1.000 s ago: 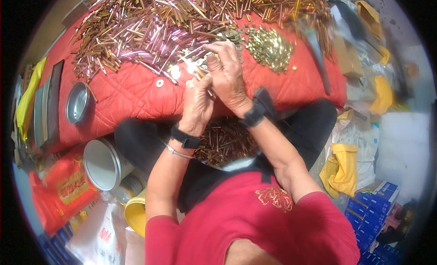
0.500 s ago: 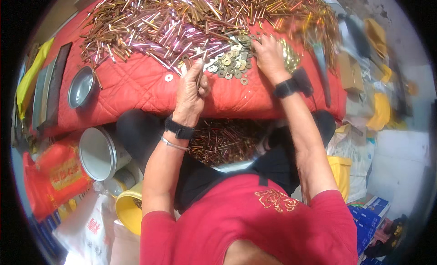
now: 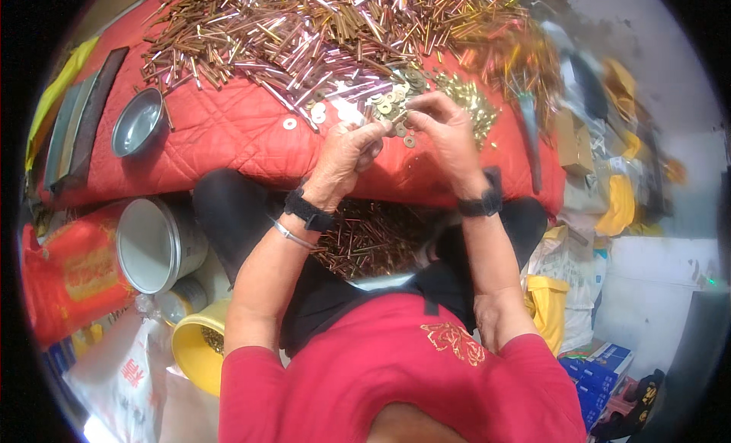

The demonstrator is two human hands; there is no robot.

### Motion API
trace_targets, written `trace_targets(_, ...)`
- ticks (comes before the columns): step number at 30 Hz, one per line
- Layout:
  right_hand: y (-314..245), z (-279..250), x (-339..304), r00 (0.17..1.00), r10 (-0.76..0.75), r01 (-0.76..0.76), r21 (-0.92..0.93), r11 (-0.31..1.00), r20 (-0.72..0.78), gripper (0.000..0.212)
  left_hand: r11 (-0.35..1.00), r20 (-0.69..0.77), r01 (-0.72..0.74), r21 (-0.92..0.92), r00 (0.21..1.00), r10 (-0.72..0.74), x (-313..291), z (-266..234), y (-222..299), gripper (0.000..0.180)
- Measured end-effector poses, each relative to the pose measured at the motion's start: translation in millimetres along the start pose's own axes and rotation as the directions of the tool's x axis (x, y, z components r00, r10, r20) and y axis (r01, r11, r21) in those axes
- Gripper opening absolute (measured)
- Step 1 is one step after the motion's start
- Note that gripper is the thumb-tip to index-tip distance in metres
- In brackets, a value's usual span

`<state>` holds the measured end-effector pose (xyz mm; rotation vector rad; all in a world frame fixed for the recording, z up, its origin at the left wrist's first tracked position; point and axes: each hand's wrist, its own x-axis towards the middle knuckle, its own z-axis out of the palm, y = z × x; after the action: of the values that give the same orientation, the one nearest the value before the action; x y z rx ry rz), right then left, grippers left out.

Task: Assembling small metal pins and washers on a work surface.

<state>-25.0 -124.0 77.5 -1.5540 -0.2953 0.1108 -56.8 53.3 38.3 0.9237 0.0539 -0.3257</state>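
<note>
Together, both hands meet over the near edge of the red quilted cloth [image 3: 221, 131] that covers the counter. The left hand [image 3: 344, 155] is curled, its fingers bent inward and pinched on a thin copper-coloured metal pin [image 3: 371, 115] that shows just above the fingertips. The right hand [image 3: 444, 127] sits just beside it, fingers drawn together at their tips close to the left thumb (what it pinches is too small to tell). Each wrist carries a black band, and the left wrist also has a thin silver bangle [image 3: 293, 235].

Just beyond the fingers lies a small cluster of flat brass washers [image 3: 396, 92], a few strays resting apart on the cloth to the left. Further away, a wide heap of copper and brass pins [image 3: 304, 24] spreads across the far part of the cloth, and a pile of small golden pieces [image 3: 472, 100] lies to the right of the washers.

A shallow round grey metal dish [image 3: 137, 121] rests on the left of the cloth. Below the counter edge, a tray of more copper pins [image 3: 373, 237] sits in the person's lap, with an open silver tin can [image 3: 152, 243] to the left and a yellow plastic bucket [image 3: 190, 348] nearer still.
</note>
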Motion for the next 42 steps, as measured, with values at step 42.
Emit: trace_targets(42,1,3,-12,0.944,-0.329,0.294,-0.508,0.810,0.022,0.036,0.963,0.070,0.151,0.225,0.983,-0.171,0,4,11,0.016)
